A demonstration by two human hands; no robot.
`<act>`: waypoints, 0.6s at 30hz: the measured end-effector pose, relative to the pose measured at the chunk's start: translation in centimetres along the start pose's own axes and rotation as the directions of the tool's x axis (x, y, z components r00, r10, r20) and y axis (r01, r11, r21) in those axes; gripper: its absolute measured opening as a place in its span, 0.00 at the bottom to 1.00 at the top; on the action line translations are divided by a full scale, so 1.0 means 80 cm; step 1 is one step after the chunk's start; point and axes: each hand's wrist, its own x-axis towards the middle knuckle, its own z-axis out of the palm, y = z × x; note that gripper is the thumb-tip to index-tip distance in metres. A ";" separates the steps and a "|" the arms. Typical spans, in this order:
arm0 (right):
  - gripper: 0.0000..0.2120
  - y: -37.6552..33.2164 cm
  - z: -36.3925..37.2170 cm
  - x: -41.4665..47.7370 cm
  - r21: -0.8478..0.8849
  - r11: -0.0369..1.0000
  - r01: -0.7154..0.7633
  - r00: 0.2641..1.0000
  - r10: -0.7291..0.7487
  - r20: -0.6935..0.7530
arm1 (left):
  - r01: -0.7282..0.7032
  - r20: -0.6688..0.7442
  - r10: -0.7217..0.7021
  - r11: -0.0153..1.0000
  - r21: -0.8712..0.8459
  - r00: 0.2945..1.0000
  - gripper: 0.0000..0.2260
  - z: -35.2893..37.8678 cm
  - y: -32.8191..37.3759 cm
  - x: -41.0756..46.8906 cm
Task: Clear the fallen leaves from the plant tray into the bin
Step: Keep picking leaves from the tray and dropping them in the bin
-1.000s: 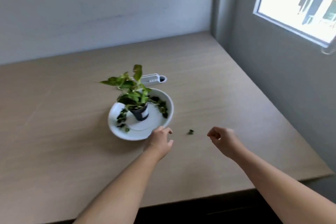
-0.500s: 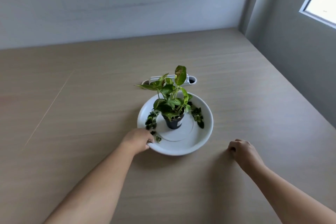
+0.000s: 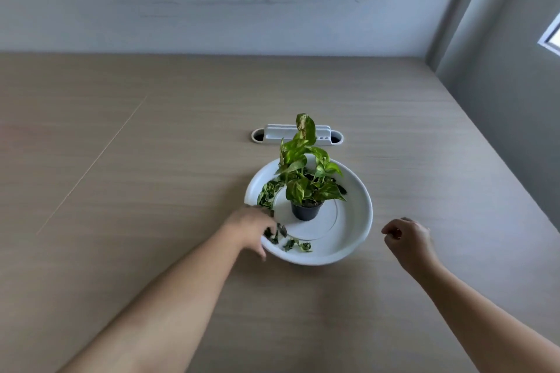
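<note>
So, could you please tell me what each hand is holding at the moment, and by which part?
The left hand is in the tray, its fingers on dark fallen leaves; a firm grip cannot be told. The right hand is curled shut with nothing visible in it.

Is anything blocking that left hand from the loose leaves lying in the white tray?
Nothing visible does. The left hand is already at the tray's near rim, fingers among the fallen leaves. The potted plant stands further back, mid-tray. No bin is in view.

Likely an office: a wide wood-grain table (image 3: 151, 160) with a built-in white cable grommet (image 3: 298, 136), plain grey walls (image 3: 212, 0), a window (image 3: 551, 39) at right.
</note>
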 end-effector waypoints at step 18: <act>0.08 -0.051 0.011 -0.015 0.109 0.987 0.115 0.991 -0.122 0.062 | 0.032 -0.180 -0.061 0.987 -0.158 0.982 0.17 0.039 0.029 -0.001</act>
